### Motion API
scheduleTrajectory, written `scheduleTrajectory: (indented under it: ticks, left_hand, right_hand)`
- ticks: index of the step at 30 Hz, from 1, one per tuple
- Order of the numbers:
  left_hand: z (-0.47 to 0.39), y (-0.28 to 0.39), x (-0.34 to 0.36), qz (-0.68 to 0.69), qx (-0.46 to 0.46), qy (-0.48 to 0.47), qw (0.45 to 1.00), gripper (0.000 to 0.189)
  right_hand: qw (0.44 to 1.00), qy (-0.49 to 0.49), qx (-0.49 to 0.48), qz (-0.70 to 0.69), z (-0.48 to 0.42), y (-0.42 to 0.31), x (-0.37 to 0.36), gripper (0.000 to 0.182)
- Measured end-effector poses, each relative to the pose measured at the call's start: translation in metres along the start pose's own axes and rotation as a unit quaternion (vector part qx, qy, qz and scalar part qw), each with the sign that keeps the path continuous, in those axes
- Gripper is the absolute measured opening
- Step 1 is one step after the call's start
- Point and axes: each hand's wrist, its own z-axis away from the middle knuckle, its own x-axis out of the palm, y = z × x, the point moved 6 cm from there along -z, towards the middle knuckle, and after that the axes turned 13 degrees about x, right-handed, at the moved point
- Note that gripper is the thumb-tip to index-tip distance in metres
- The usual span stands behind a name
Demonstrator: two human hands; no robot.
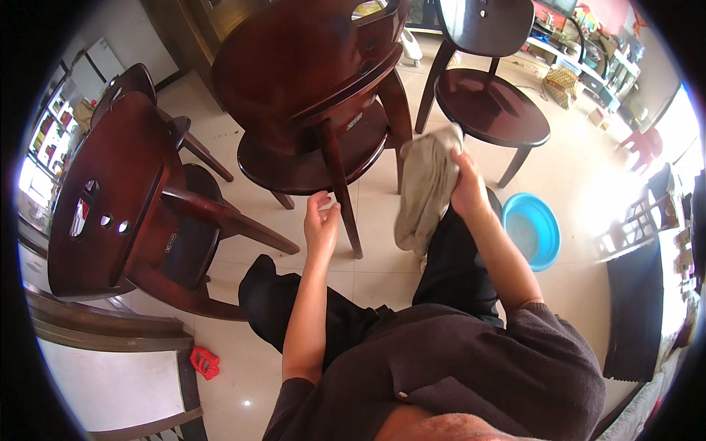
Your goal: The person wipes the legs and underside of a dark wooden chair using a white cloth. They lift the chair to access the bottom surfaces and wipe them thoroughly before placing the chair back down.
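Observation:
My right hand (pixel 469 184) grips a folded, damp-looking beige cloth (pixel 427 187) by its right edge, and the cloth hangs over my knee. With fingers slightly curled and apart, my left hand (pixel 321 223) holds nothing; it is beside the leg of a dark red wooden chair (pixel 311 173), just below the round seat. To the left a similar wooden chair (pixel 146 220) leans in view with its back towards me. Another wooden chair (pixel 493 107) is beyond the cloth at the upper right.
A blue plastic basin (pixel 532 231) rests on the tiled floor by my right leg. A red plastic bag (pixel 205 362) lies at lower left, near a dark-framed white panel (pixel 110 380). A patterned bag (pixel 561 87) and a dark mat (pixel 634 308) are at the right.

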Motion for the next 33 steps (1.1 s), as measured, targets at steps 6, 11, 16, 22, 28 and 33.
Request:
scheduleTrajectory:
  ticks: [6, 11, 16, 22, 28, 33]
  left_hand:
    - [-0.019, -0.007, 0.017, 0.073, 0.105, -0.041, 0.991, 0.057]
    - [-0.015, 0.001, 0.025, 0.135, 0.062, -0.053, 0.987, 0.061]
    - [-0.013, -0.018, 0.029, 0.145, 0.052, -0.066, 0.986, 0.069]
    - [-0.007, -0.009, 0.032, 0.166, 0.022, -0.078, 0.983, 0.075]
    - [-0.008, -0.008, 0.034, 0.169, 0.067, -0.060, 0.981, 0.078]
    - [-0.005, -0.019, 0.036, 0.160, 0.014, -0.096, 0.982, 0.076]
  right_hand:
    - [0.941, -0.056, -0.294, 0.156, -0.033, -0.101, 0.106, 0.040]
    - [0.637, 0.175, -0.533, 0.530, -0.070, -0.138, 0.166, 0.026]
    - [0.654, 0.148, -0.544, 0.503, -0.078, -0.126, 0.171, 0.019]
    - [0.717, 0.059, -0.488, 0.494, -0.058, -0.119, 0.192, 0.015]
    - [0.582, 0.091, -0.534, 0.607, -0.074, -0.140, 0.176, 0.014]
    - [0.528, 0.127, -0.542, 0.641, -0.085, -0.153, 0.164, 0.013]
